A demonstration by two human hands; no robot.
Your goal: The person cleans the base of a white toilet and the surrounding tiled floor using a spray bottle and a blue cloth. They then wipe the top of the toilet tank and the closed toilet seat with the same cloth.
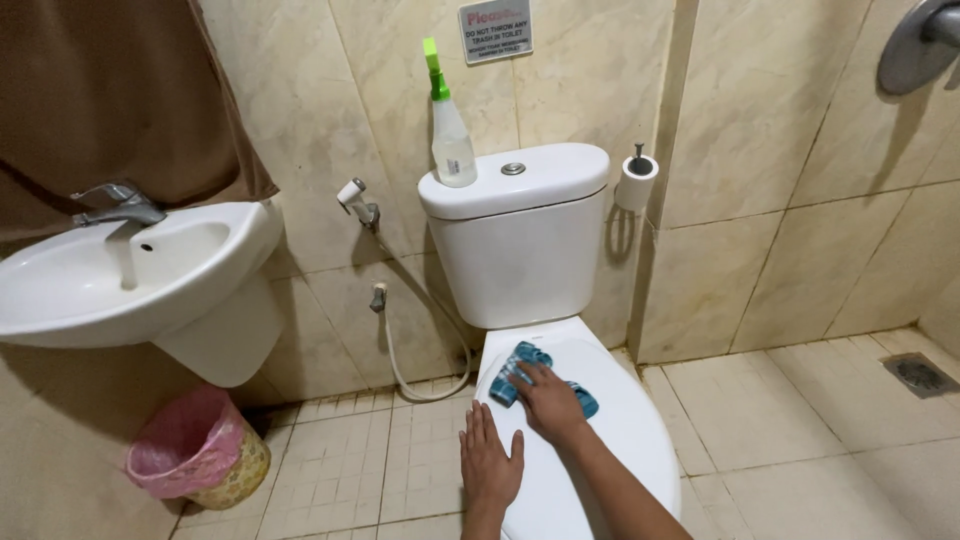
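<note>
A white toilet stands against the tiled wall with its lid (620, 420) down. My right hand (548, 400) presses flat on a blue cloth (520, 362) that lies on the lid near the cistern (520, 240). My left hand (489, 458) rests open, fingers spread, on the lid's left edge. A clear spray bottle (450, 130) with a green nozzle stands on the left end of the cistern top.
A white basin (120, 280) with a metal tap hangs at the left. Below it sits a small bin (195, 455) lined with a pink bag. A bidet hose (400, 330) hangs left of the toilet, a paper roll (637, 182) to its right, and a floor drain (920, 373) lies far right.
</note>
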